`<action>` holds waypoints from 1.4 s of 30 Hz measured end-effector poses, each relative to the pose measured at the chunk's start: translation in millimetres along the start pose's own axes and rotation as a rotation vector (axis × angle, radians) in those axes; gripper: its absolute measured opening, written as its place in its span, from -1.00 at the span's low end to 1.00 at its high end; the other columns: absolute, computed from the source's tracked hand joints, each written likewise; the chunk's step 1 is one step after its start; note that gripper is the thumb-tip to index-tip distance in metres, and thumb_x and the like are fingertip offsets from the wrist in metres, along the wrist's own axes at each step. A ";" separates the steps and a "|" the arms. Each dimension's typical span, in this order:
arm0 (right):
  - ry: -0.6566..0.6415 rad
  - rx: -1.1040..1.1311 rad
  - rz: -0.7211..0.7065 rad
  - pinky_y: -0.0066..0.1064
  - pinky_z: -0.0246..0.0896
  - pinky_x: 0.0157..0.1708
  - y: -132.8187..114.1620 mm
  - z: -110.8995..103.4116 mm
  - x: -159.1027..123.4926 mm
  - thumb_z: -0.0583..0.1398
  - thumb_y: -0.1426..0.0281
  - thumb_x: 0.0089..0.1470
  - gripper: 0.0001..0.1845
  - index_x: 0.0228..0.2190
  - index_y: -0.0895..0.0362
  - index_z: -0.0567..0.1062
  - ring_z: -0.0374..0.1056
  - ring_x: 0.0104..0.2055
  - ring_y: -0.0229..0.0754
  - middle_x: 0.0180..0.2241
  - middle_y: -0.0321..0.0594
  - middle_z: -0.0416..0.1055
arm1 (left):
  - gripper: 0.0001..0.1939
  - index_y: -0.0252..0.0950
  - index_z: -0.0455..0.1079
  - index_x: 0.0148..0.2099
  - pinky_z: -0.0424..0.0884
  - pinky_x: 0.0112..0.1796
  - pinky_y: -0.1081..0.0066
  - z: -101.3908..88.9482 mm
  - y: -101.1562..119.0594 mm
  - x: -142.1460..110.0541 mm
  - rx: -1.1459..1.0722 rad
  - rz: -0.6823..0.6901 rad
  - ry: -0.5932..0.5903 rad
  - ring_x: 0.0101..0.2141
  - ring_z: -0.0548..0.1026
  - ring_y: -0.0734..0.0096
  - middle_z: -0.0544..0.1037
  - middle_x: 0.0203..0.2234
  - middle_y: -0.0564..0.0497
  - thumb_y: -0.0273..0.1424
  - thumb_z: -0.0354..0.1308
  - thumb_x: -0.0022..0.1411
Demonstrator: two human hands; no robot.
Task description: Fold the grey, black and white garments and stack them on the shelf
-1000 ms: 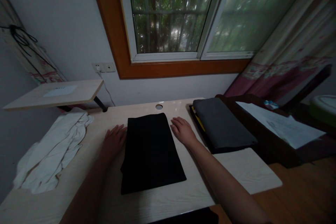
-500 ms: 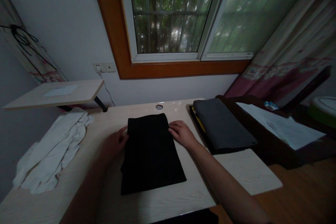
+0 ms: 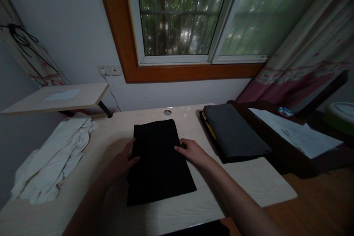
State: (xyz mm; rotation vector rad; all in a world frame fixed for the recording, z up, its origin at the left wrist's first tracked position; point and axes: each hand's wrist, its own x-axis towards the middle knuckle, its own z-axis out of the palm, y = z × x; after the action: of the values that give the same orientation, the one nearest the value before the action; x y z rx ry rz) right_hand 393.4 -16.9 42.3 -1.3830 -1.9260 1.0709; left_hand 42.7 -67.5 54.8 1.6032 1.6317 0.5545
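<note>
A folded piece of black cloth (image 3: 159,166), possibly a garment, lies flat on the pale wooden desk (image 3: 121,210) in front of me. My left hand (image 3: 123,160) is at its left edge, thumb on top and index finger along the side, the other fingers mostly hidden. On the opposite edge is my right hand (image 3: 193,151), its thumb resting on the cloth and its fingers curled at the side. Both hands appear to grip the edges. The cloth's upper and lower edges are uncovered.
To the left, a crumpled white cloth (image 3: 55,158) lies near a raised shelf (image 3: 33,99). A stack topped by grey folded cloth (image 3: 235,132) sits on the right, beside papers (image 3: 293,129). More black fabric (image 3: 201,229) shows at the near edge. A window (image 3: 182,14) is behind.
Both hands have slid a little toward me along the cloth's side edges, and the thumbs now lie over its top. The cloth itself has hardly moved.
</note>
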 end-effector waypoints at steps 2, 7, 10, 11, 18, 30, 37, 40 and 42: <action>-0.039 0.185 0.049 -0.28 0.34 -0.22 -1.1 2.0 -0.4 0.34 0.15 0.07 -0.67 -0.26 0.07 0.42 0.45 -0.22 -0.09 -0.28 -0.24 0.52 | 0.03 -0.19 -0.17 0.51 0.54 -0.25 0.12 1.6 0.6 0.1 -0.193 -0.002 -0.054 -0.28 0.66 -0.02 0.68 -0.23 -0.12 -0.07 0.26 0.17; -0.103 0.649 0.130 -0.16 0.40 -0.08 -0.2 9.1 4.1 0.47 0.27 -0.14 -0.18 0.09 0.04 0.25 0.49 -0.07 -0.03 -0.06 -0.17 0.51 | 0.17 -0.12 -0.36 0.52 0.60 -0.20 0.05 6.5 -0.4 3.3 -0.525 -0.036 -0.117 -0.13 0.66 -0.07 0.62 0.00 -0.22 -0.15 0.36 0.13; -0.088 0.768 0.155 -0.21 0.41 -0.19 -0.4 11.7 6.3 0.48 0.37 -0.21 0.09 0.25 -0.03 0.08 0.51 -0.17 -0.06 -0.12 -0.23 0.53 | 0.19 -0.10 -0.33 0.52 0.61 -0.22 0.04 8.7 -1.2 5.4 -0.561 -0.041 -0.090 -0.12 0.65 -0.09 0.59 0.05 -0.24 -0.16 0.39 0.10; -0.086 0.791 0.155 -0.26 0.40 -0.24 -0.7 11.8 6.7 0.48 0.39 -0.22 0.12 0.27 -0.04 0.06 0.50 -0.23 -0.10 -0.16 -0.27 0.53 | 0.18 -0.10 -0.32 0.52 0.61 -0.20 0.04 8.9 -1.2 6.0 -0.569 -0.032 -0.078 -0.11 0.65 -0.09 0.58 0.06 -0.25 -0.16 0.39 0.09; -0.076 0.870 0.069 -0.40 0.30 -0.31 -7.1 1.4 4.2 0.44 0.42 -0.14 -0.13 0.19 -0.05 0.29 0.44 -0.37 -0.24 -0.36 -0.41 0.51 | 0.10 -0.15 -0.16 0.49 0.58 -0.06 0.04 1.4 3.5 3.5 -0.674 0.000 0.021 -0.02 0.61 -0.07 0.57 0.09 -0.23 -0.21 0.41 0.08; -0.074 0.912 0.091 -0.36 0.35 -0.18 -11.5 2.1 10.4 0.44 0.38 -0.12 -0.35 0.05 -0.01 0.48 0.47 -0.23 -0.19 -0.21 -0.30 0.53 | -0.06 -0.08 -0.09 0.49 0.52 0.08 0.06 12.1 9.4 11.3 -0.544 0.017 0.022 0.21 0.44 -0.03 0.29 0.35 -0.21 -0.19 0.31 0.21; 0.119 0.851 0.015 -0.27 0.33 -0.11 -25.8 -6.5 45.7 0.44 0.31 -0.18 -0.52 -0.14 0.03 0.55 0.46 -0.15 -0.10 -0.21 -0.25 0.55 | -0.05 -0.15 0.02 0.45 0.44 0.14 0.06 -11.0 33.5 35.7 -0.680 0.072 0.096 0.12 0.52 0.00 0.50 0.17 -0.23 -0.28 0.39 0.11; 0.223 0.703 -0.096 -0.19 0.29 0.02 -42.0 -17.1 69.3 0.40 0.26 -0.15 -0.58 -0.18 0.05 0.55 0.42 -0.03 -0.04 -0.15 -0.21 0.54 | 0.02 -0.23 -0.02 0.47 0.46 0.09 0.01 -30.8 50.4 52.2 -0.681 0.132 0.159 -0.06 0.61 0.06 0.63 -0.06 -0.18 -0.27 0.41 0.08; 0.296 0.625 -0.178 -0.17 0.25 0.08 -56.2 -26.2 81.0 0.38 0.23 -0.10 -0.58 -0.15 0.06 0.54 0.39 0.01 -0.04 -0.11 -0.20 0.53 | 0.04 -0.25 -0.04 0.48 0.47 0.07 0.00 -44.4 60.6 61.9 -0.645 0.229 0.245 -0.10 0.62 0.10 0.63 -0.12 -0.13 -0.26 0.40 0.08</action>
State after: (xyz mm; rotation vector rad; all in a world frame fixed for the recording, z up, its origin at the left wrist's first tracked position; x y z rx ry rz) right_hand 357.9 58.1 101.6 -0.9345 -1.3116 1.1686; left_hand 52.7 8.7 114.5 1.2637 1.2457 1.2914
